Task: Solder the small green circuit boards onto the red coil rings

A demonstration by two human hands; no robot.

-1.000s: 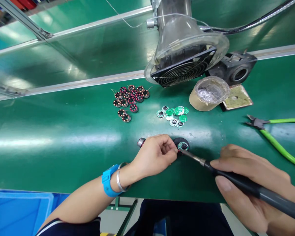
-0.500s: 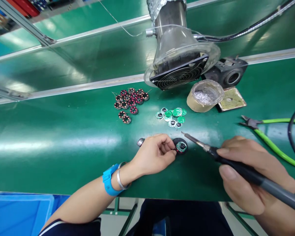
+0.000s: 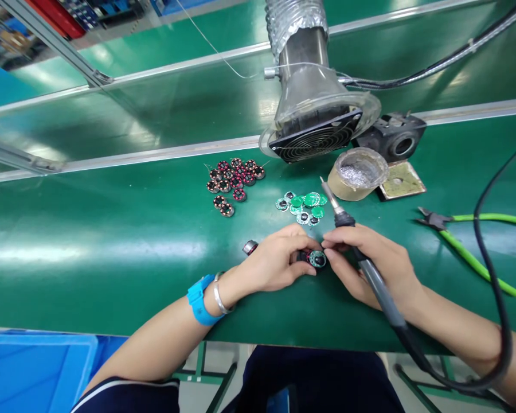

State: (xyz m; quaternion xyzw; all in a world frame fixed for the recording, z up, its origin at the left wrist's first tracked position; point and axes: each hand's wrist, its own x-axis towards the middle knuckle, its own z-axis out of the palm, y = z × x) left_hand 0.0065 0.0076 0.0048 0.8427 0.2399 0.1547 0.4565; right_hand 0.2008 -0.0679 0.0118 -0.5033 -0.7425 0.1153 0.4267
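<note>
My left hand (image 3: 279,261) grips a small round circuit board (image 3: 317,259) with a dark chip, on a dark part mostly hidden by the fingers. In my right hand (image 3: 370,258) is a soldering iron (image 3: 374,281), its tip pointing up and away toward the tub. The right thumb and forefinger come close to the board's edge; whether they touch it I cannot tell. Left of my left wrist lies a small metal-sided coil (image 3: 250,247). Beyond the hands sit several loose round boards (image 3: 312,199), some green side up, and a cluster of copper-wound coils (image 3: 236,175).
A fume extractor (image 3: 318,135) hangs over the bench. Behind the right hand stand a tub of solder scraps (image 3: 356,175), an iron stand (image 3: 398,137) and a sponge tray (image 3: 402,179). Green-handled cutters (image 3: 466,246) lie right. The iron's cable (image 3: 494,275) loops past my right forearm.
My right hand has moved left to the board, and the iron has swung from pointing left to pointing upward. The left hand has lifted or tilted the board with its dark part.
</note>
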